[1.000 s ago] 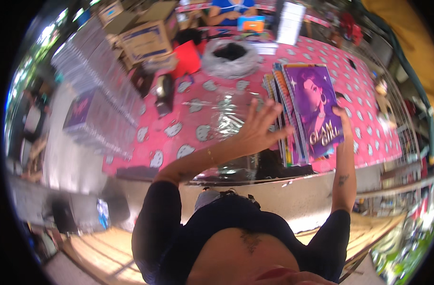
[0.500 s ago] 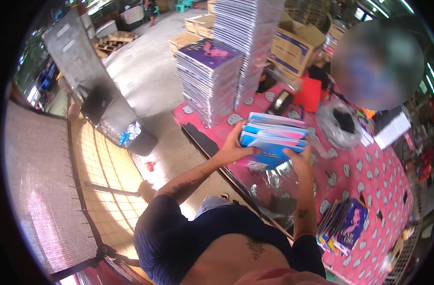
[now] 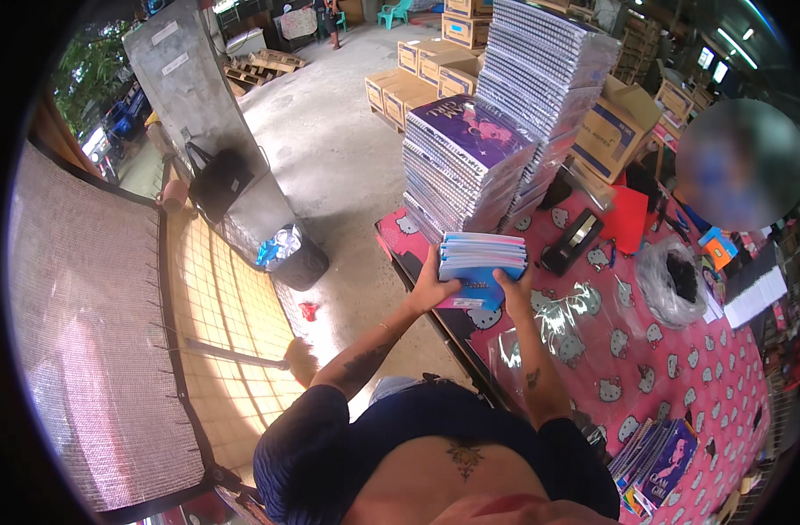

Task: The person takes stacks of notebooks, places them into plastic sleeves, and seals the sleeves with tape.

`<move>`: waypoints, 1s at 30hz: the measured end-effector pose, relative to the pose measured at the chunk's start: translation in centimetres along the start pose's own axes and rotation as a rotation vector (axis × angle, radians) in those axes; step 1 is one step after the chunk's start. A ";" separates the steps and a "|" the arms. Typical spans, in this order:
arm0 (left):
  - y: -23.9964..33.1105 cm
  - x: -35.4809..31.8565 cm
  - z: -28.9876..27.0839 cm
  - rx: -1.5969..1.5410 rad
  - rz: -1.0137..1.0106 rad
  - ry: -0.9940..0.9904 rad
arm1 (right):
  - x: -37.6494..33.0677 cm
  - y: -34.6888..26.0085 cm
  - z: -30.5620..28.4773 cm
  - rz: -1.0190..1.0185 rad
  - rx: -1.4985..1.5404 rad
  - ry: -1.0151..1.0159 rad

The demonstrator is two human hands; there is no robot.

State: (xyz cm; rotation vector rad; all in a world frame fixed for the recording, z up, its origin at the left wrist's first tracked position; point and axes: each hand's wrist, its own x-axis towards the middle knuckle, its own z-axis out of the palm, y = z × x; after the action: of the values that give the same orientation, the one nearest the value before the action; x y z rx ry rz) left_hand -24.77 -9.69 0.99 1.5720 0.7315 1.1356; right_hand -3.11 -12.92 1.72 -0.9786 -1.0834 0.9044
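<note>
On my feed I see a pink patterned table [image 3: 623, 354] right of the grip. To the grip's left I make out grey floor [image 3: 330, 171], a tall grey pillar [image 3: 179, 96] and, farther left, a pale mesh screen [image 3: 102, 332]. Well beyond the grip are wooden pallets [image 3: 275, 61] and a green chair [image 3: 394, 14]; far right, a tube light [image 3: 737, 49] glows.

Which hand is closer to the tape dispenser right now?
Right. The right hand grips the right side of the notebooks, with the tape dispenser beyond it to the right; the left hand grips their left side, farther away.
</note>
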 end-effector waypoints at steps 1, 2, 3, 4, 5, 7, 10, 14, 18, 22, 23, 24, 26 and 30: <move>0.1 0.0 -0.1 -0.008 0.030 0.005 | -0.1 -0.2 0.3 -0.039 -0.009 0.032; -0.4 0.3 -0.6 -0.041 0.014 -0.039 | 0.1 -0.6 0.1 -0.069 -0.025 -0.015; -0.8 0.5 -1.2 -0.088 -0.019 -0.083 | 0.0 -0.8 -0.5 -0.093 -0.037 -0.062; -1.1 0.9 -1.8 -0.136 -0.051 -0.125 | -0.1 -0.9 -0.7 -0.117 -0.047 -0.111; -1.5 0.8 -2.3 -0.183 -0.084 -0.165 | -0.3 -0.6 -0.4 -0.092 -0.056 -0.090; -1.0 1.0 -0.5 -0.154 -0.099 -0.110 | 0.0 0.2 -1.2 -0.058 -0.099 -0.022; -0.3 1.4 -0.4 -0.157 -0.083 -0.079 | 0.1 0.3 -1.3 -0.063 -0.053 -0.048; 0.0 1.4 -0.2 -0.193 -0.142 -0.120 | -0.1 2.4 -2.6 -0.004 -0.155 -0.077; 1.0 1.4 -0.8 -0.140 -0.115 -0.148 | 0.2 3.1 -2.0 -0.013 -0.117 -0.088; 5.0 1.5 -1.9 0.501 0.135 0.009 | 0.0 2.4 -2.6 0.024 -0.061 -0.122; 8.2 1.6 -1.0 0.584 0.233 0.079 | 0.2 2.5 -2.7 0.005 -0.060 -0.103; 10.8 1.7 -0.3 0.665 0.325 0.154 | 0.3 2.0 -2.6 0.030 -0.022 -0.101; 13.8 2.2 2.0 0.863 0.525 0.127 | -0.2 1.0 -1.8 0.100 0.064 -0.116; 11.8 3.6 3.5 1.194 0.364 -0.402 | 0.0 1.2 -1.8 0.120 0.025 -0.160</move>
State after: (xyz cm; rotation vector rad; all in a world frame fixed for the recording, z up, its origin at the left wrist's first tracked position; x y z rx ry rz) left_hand -21.16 -11.40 13.23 2.9175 0.9222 0.5260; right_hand -1.48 -12.87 0.23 -0.9709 -1.1544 1.1065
